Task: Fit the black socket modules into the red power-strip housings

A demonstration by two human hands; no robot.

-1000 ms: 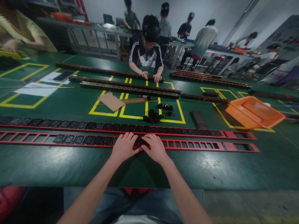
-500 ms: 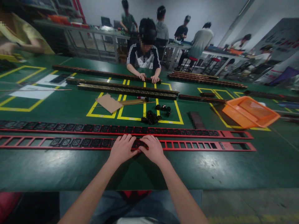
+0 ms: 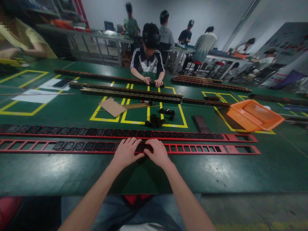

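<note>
A red power-strip frame lies lengthwise in front of me, with several black sockets set in its left-middle part and openings on both sides of them. My left hand and my right hand are closed over the middle of this frame, thumbs on the near side and fingers on the far side. Between them a black power socket shows in part; the fingers hide the rest. Just beyond lies a second red frame, filled with black sockets along most of its length.
Loose black sockets lie in a pile past the frames, near a piece of cardboard. An orange basket stands at right. Long dark strips cross the table. Opposite, a co-worker handles another strip.
The view has shifted slightly. Both hands stay at the same part of the near frame, with the right thumb and fingers moved only a little.
</note>
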